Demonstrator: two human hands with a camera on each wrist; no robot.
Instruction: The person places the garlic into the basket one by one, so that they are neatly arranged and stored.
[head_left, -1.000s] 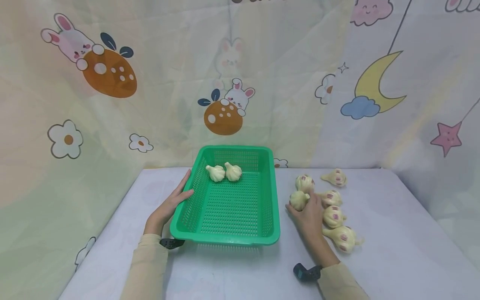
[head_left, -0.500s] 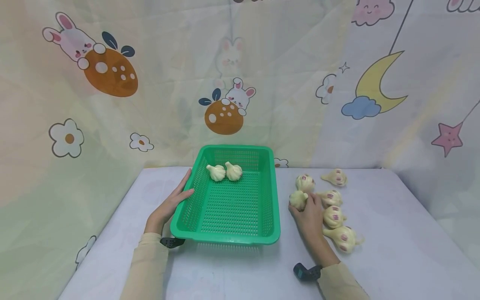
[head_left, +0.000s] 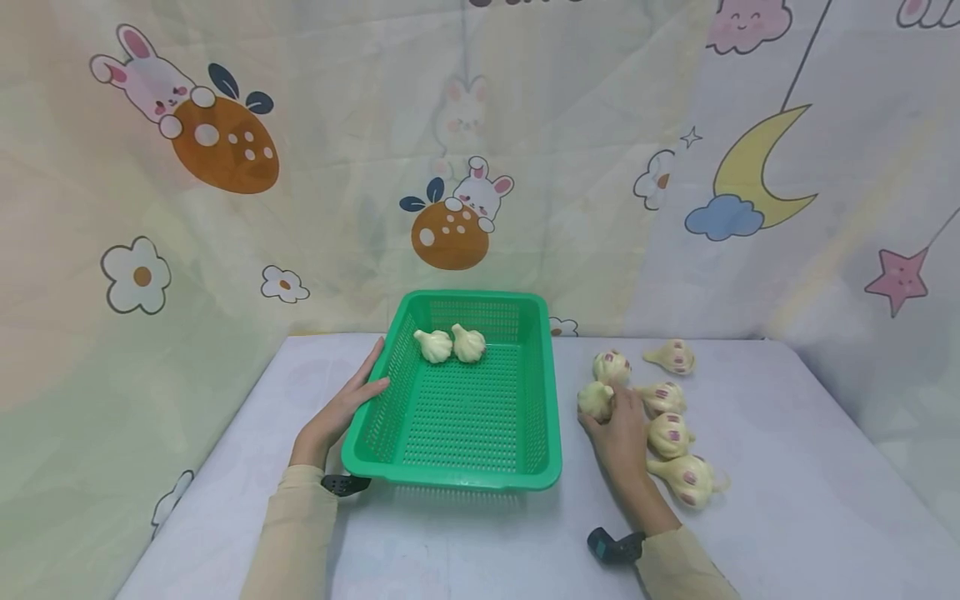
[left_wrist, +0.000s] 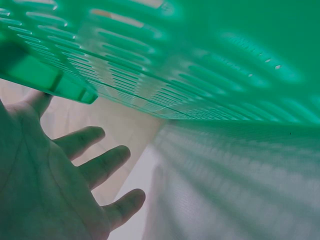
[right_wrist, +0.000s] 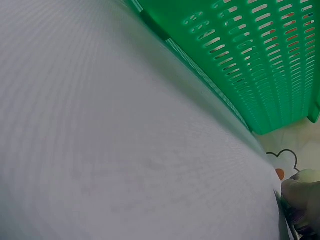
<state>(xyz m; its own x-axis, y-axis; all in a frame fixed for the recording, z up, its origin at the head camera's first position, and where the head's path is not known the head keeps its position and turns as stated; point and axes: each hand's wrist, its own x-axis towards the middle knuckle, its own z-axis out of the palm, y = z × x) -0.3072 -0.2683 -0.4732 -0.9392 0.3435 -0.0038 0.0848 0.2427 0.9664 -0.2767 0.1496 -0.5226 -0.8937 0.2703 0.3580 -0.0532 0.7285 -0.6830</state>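
A green plastic basket (head_left: 453, 480) stands on the white table, and two pale garlic bulbs lie side by side in its far left part, one garlic bulb (head_left: 433, 347) left of the other garlic bulb (head_left: 469, 344). My left hand (head_left: 337, 414) rests against the basket's left side, thumb at the rim; in the left wrist view its fingers (left_wrist: 106, 165) are spread and nearly straight. To the right of the basket, my right hand (head_left: 621, 437) pinches a garlic bulb (head_left: 595, 402) between thumb and fingers. Only the thumb (right_wrist: 298, 194) shows clearly in the right wrist view.
Just behind the held bulb sits a garlic bulb with reddish patches (head_left: 611, 367). Several similar bulbs form a row to the right, among them a garlic bulb (head_left: 670, 434) close to my right hand. A patterned cloth (head_left: 337, 208) hangs behind the table.
My right hand shifts very slightly left, its fingertips drawing closer round the garlic bulb, which turns a little. My left hand and the basket stay in place.
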